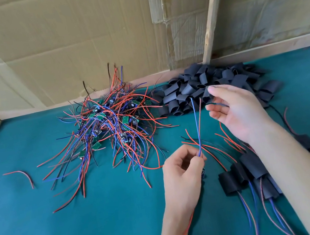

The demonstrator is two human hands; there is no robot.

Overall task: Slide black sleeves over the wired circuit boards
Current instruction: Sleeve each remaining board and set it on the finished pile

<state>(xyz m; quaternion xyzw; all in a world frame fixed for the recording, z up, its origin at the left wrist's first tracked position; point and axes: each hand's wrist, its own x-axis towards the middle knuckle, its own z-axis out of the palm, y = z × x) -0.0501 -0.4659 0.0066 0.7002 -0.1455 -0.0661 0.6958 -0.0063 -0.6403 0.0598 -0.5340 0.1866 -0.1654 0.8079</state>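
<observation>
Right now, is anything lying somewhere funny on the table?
Yes, one thing. A single red wire lies alone on the green table, far left of the tangled pile of wired circuit boards. It seems to have no board on it, so it looks like a stray that came loose. Everything else sits in heaps.

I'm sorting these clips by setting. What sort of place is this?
Probably a small hand-assembly workbench: a heap of wired circuit boards and a pile of black sleeves lie on a green mat, with cardboard walling the back.
</observation>
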